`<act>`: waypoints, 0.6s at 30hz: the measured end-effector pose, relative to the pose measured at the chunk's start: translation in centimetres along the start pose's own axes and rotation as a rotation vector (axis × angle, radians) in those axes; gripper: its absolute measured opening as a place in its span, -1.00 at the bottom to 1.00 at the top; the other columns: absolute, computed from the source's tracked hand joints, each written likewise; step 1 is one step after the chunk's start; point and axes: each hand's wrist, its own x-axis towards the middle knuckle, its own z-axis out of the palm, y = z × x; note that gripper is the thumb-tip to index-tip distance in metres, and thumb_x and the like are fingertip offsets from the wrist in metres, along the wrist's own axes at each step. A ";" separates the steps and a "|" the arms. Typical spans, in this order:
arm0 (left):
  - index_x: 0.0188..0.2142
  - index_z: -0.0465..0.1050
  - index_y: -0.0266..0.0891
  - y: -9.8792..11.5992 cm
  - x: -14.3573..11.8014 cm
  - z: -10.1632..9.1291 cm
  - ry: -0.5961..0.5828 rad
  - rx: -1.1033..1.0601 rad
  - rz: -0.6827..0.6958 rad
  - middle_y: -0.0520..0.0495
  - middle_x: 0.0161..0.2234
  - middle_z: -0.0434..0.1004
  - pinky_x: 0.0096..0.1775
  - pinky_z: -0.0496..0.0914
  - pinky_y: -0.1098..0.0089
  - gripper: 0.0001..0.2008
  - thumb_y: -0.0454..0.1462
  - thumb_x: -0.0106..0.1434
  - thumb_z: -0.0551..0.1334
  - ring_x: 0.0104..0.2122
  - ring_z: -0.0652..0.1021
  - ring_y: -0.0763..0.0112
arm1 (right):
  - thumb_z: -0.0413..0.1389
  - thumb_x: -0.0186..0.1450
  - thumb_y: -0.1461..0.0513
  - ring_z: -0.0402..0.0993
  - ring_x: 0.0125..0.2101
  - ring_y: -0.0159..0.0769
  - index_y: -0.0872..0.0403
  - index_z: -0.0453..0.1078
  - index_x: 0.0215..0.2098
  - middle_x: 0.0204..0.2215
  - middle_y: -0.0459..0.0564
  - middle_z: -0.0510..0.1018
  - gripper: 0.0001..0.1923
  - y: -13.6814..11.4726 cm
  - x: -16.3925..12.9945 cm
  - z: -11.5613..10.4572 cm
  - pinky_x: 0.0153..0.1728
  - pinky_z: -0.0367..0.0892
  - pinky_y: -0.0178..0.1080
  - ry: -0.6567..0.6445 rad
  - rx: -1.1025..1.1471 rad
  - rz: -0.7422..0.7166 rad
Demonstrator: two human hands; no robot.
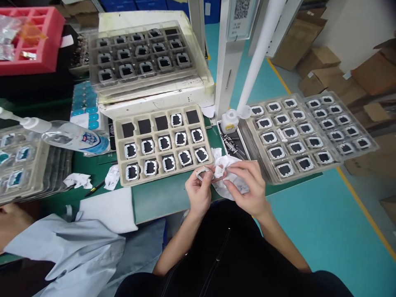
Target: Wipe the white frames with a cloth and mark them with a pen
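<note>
Closest to me, the left hand pinches a small pale frame between thumb and fingers, just off the near edge of the beige tray. The right hand has a narrow grip on a crumpled white wipe right beside it. That frame is thin — a hard tug on the wipe could snag its rim and pull it loose, to fall on the bench or lower. Farther off, the little white bottle looks open by the loose metal parts; a stray knuckle could tip it.
</note>
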 end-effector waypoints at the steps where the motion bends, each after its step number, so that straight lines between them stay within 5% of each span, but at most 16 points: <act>1: -0.08 0.72 -0.20 0.0 -0.1 0.6 -0.002 -0.019 -0.011 -0.13 -0.18 0.79 -0.12 0.75 0.19 -0.63 0.02 0.36 0.56 -0.17 0.80 0.15 | 0.40 0.40 0.28 0.64 0.02 0.04 -0.17 0.57 0.26 0.01 0.09 0.68 -0.51 -0.1 -0.5 0.5 0.04 0.63 0.17 0.025 -0.010 0.028; 9: -0.06 0.74 -0.18 0.1 -0.6 2.8 0.002 0.004 0.012 -0.14 -0.10 0.80 -0.04 0.71 0.27 -0.64 0.03 0.39 0.54 -0.07 0.78 0.18 | 0.34 0.44 0.29 0.66 0.06 0.03 -0.27 0.67 0.16 0.06 0.07 0.65 -0.60 0.8 -1.5 3.3 0.01 0.68 0.20 0.260 0.061 0.105; 14: -0.04 0.70 -0.16 0.5 -0.5 3.2 -0.038 -0.018 -0.009 -0.15 -0.12 0.84 -0.11 0.76 0.20 -0.61 0.06 0.39 0.54 -0.18 0.83 0.14 | 0.25 0.52 0.25 0.63 0.22 0.03 -0.19 0.63 0.05 0.18 0.06 0.67 -0.78 0.1 -0.8 3.9 0.26 0.59 0.27 0.339 0.212 0.204; 18: 0.00 0.65 -0.17 0.6 -0.7 3.1 -0.099 -0.043 -0.009 -0.17 -0.12 0.86 -0.18 0.78 0.18 -0.66 0.01 0.45 0.50 -0.28 0.85 0.14 | 0.16 0.60 0.20 0.76 0.08 -0.06 -0.13 0.49 0.09 -0.03 0.04 0.75 -0.86 0.2 0.5 4.0 0.20 0.65 0.16 0.446 0.355 0.296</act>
